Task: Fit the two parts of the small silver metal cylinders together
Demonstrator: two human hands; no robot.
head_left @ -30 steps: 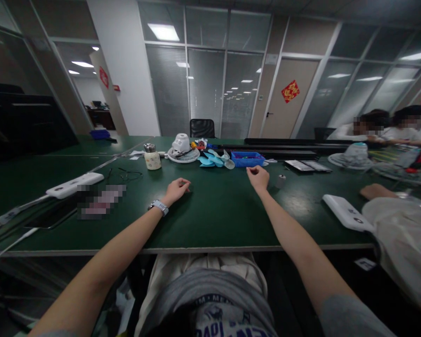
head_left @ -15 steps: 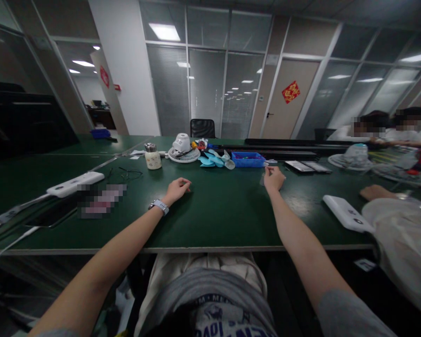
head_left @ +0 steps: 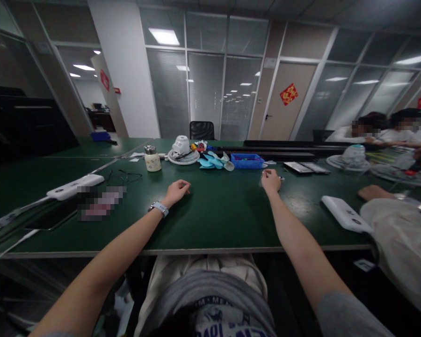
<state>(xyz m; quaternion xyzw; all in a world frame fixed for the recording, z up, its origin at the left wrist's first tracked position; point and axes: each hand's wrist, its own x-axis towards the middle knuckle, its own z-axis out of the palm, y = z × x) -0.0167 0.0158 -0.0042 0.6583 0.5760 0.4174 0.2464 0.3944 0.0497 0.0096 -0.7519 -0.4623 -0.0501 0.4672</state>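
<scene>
My left hand (head_left: 177, 191) rests low over the green table with a grey-strapped watch (head_left: 159, 208) on its wrist. Its fingers are drawn together; whether anything small is pinched there is hidden. Farther right, my right hand (head_left: 271, 181) is closed, with a small clear, plastic-looking piece showing at its left edge. A tiny shiny bit (head_left: 281, 178) appears just right of the knuckles. Beyond that hand is a blue plastic tray (head_left: 247, 162) with small coloured things inside. Light-blue fan blades (head_left: 210, 161) lie left of the tray, beside a white fan head with its grille (head_left: 183, 157).
A cream jar (head_left: 152, 160) stands behind my left hand. White power strips lie at left (head_left: 75, 186) and right (head_left: 345, 214), near cables. Flat packs (head_left: 306, 167) and black bars (head_left: 287, 153) lie behind. A neighbour's arm (head_left: 375, 193) is at right; other people sit beyond.
My right hand has turned and shifted slightly left; the shiny bit now shows at its right side. My left hand stays nearly in place. The view has tilted a little.
</scene>
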